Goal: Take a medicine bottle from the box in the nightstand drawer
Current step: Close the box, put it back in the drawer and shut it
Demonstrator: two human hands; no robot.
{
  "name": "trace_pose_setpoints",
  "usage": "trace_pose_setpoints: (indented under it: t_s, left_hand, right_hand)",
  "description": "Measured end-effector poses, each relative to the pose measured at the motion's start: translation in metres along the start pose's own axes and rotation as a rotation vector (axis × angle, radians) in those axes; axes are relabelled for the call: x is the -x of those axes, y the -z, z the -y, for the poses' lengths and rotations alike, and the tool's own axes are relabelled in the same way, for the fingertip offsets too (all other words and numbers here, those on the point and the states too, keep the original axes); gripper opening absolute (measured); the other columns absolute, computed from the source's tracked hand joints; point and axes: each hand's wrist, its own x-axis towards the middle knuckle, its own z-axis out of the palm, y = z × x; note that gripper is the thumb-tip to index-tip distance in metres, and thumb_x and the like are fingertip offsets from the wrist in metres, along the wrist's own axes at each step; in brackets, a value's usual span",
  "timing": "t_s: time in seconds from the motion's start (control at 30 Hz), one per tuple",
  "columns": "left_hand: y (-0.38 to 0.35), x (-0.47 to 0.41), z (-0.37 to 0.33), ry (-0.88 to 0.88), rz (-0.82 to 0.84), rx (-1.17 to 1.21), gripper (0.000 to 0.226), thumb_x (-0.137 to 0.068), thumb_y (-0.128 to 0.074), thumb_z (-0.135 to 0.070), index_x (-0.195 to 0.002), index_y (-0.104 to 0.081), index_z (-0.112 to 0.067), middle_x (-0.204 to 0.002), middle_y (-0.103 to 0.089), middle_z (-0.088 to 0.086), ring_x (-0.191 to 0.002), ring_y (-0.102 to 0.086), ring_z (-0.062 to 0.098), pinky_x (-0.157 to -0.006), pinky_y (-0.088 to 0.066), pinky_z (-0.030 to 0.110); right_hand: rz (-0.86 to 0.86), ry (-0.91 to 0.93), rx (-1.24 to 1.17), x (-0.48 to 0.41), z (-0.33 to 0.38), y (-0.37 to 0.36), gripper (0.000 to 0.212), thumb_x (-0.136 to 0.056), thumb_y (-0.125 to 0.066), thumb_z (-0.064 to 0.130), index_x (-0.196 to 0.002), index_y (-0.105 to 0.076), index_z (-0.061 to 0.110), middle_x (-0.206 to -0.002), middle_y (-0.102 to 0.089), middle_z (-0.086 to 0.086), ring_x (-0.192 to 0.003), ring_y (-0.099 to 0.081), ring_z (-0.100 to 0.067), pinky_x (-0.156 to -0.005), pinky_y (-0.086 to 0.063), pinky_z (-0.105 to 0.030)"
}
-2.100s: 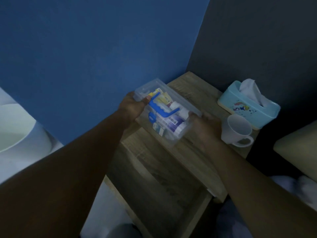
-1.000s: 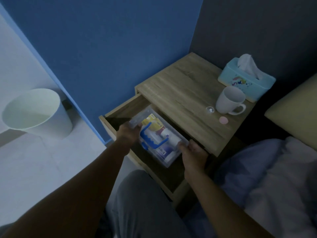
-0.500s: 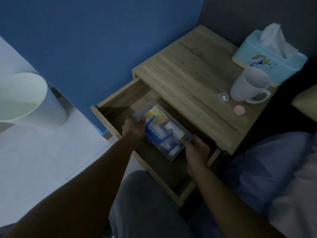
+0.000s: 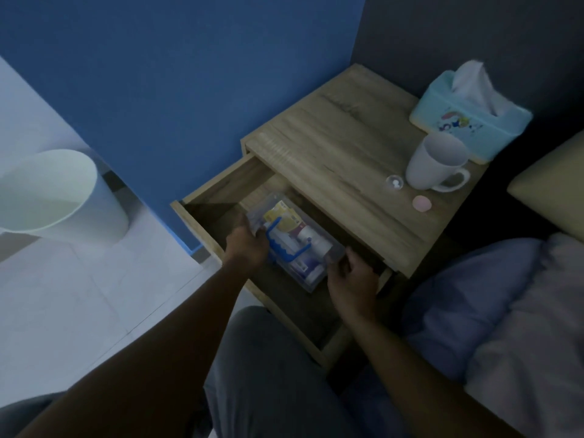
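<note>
A clear plastic box [image 4: 313, 277] with a blue handle [image 4: 278, 245] lies inside the open nightstand drawer [image 4: 221, 191]. It holds several medicine packs and a white medicine bottle [image 4: 311, 240] lying on its side. My left hand [image 4: 248, 245] grips the box's far left end, fingers curled over the rim. At the near right corner, my right hand [image 4: 352, 276] holds the box with bent fingers. The lid looks closed.
The nightstand top [image 4: 331, 153] carries a white mug [image 4: 433, 162], a light blue tissue box [image 4: 458, 124], a small clear cap [image 4: 394, 182] and a pink round piece [image 4: 421, 203]. A white bin [image 4: 53, 197] stands on the floor at left. Bedding [image 4: 505, 311] lies at right.
The box, held above the nightstand top two seconds ago, has come down into the open drawer with both hands on it. In the last half second it sank slightly deeper.
</note>
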Motion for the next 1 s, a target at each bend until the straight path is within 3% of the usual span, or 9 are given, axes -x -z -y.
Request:
trace_pose_setpoints:
  t_s: [0.07, 0.13, 0.2, 0.3, 0.43, 0.53, 0.6, 0.73, 1.0]
  left_hand:
    - [0.007, 0.01, -0.002, -0.09, -0.022, -0.077, 0.03, -0.099, -0.049, -0.025, -0.129, -0.049, -0.02, -0.102, -0.061, -0.007, -0.081, -0.058, 0.002, -0.059, -0.042, 0.015]
    - [0.017, 0.018, -0.001, -0.182, -0.041, -0.159, 0.035, -0.099, -0.049, -0.024, -0.134, -0.049, -0.02, -0.123, -0.062, 0.002, -0.102, -0.061, 0.011, -0.074, -0.052, 0.024]
    - [0.028, 0.026, 0.004, -0.33, -0.088, -0.288, 0.045, -0.097, -0.051, -0.021, -0.142, -0.044, -0.023, -0.145, -0.049, 0.003, -0.13, -0.05, 0.021, -0.098, -0.052, 0.042]
    - [0.041, 0.042, 0.017, -0.472, -0.212, -0.333, 0.055, -0.092, -0.057, -0.018, -0.144, -0.04, -0.026, -0.156, -0.032, -0.002, -0.14, -0.039, 0.025, -0.105, -0.047, 0.047]
    - [0.045, 0.054, 0.039, -0.328, -0.29, -0.199, 0.071, -0.092, -0.062, -0.021, -0.152, -0.024, -0.026, -0.162, -0.022, -0.002, -0.146, -0.031, 0.027, -0.112, -0.037, 0.049]
    - [0.043, 0.054, 0.055, -0.199, -0.224, -0.128, 0.085, -0.091, -0.063, -0.031, -0.155, -0.008, -0.028, -0.166, -0.009, -0.001, -0.15, -0.018, 0.028, -0.115, -0.028, 0.052]
    - [0.04, 0.052, 0.063, -0.141, -0.16, -0.089, 0.09, -0.089, -0.065, -0.035, -0.155, -0.004, -0.027, -0.165, -0.011, 0.001, -0.149, -0.021, 0.031, -0.115, -0.029, 0.054]
    - [0.028, 0.046, 0.074, -0.064, -0.009, -0.008, 0.09, -0.089, -0.065, -0.04, -0.154, -0.003, -0.034, -0.159, -0.031, 0.002, -0.14, -0.039, 0.033, -0.108, -0.04, 0.05]
    - [0.006, 0.025, 0.079, -0.062, -0.011, 0.143, 0.073, -0.09, -0.066, -0.024, -0.149, -0.024, -0.035, -0.151, -0.045, -0.003, -0.135, -0.047, 0.023, -0.099, -0.049, 0.04]
  right_hand:
    - [0.033, 0.098, 0.037, 0.008, 0.003, 0.012, 0.027, -0.097, -0.056, 0.034, -0.123, -0.056, 0.037, -0.097, -0.055, 0.023, -0.09, -0.054, 0.01, -0.073, -0.043, -0.011]
    - [0.079, 0.181, 0.072, 0.012, 0.007, 0.025, 0.037, -0.097, -0.056, 0.024, -0.134, -0.056, 0.025, -0.122, -0.06, 0.016, -0.114, -0.055, 0.001, -0.089, -0.046, -0.017]
    - [0.08, 0.292, 0.175, 0.013, 0.012, 0.04, 0.04, -0.097, -0.056, 0.018, -0.137, -0.055, 0.02, -0.138, -0.058, 0.006, -0.127, -0.052, -0.007, -0.095, -0.038, -0.01]
    - [0.089, 0.406, 0.305, 0.008, 0.016, 0.063, 0.042, -0.097, -0.055, 0.014, -0.139, -0.054, 0.018, -0.142, -0.056, -0.001, -0.133, -0.049, -0.012, -0.102, -0.033, -0.012]
    - [0.118, 0.416, 0.564, -0.014, 0.003, 0.082, 0.053, -0.097, -0.053, 0.013, -0.149, -0.041, 0.009, -0.155, -0.04, -0.012, -0.145, -0.036, -0.024, -0.118, -0.031, -0.035]
    - [0.128, 0.405, 0.738, -0.028, -0.011, 0.091, 0.055, -0.099, -0.048, 0.015, -0.15, -0.035, 0.001, -0.159, -0.03, -0.019, -0.149, -0.026, -0.031, -0.122, -0.024, -0.042]
    - [0.138, 0.452, 0.803, -0.032, -0.019, 0.094, 0.053, -0.1, -0.049, 0.014, -0.148, -0.036, -0.004, -0.158, -0.031, -0.023, -0.148, -0.026, -0.036, -0.122, -0.024, -0.047]
    - [0.105, 0.487, 0.805, -0.034, -0.027, 0.092, 0.051, -0.102, -0.047, 0.02, -0.147, -0.039, -0.002, -0.157, -0.033, -0.021, -0.148, -0.026, -0.035, -0.121, -0.025, -0.05]
    - [0.037, 0.515, 0.677, -0.037, -0.034, 0.088, 0.043, -0.1, -0.049, 0.008, -0.142, -0.048, -0.003, -0.152, -0.042, -0.021, -0.145, -0.034, -0.037, -0.117, -0.032, -0.053]
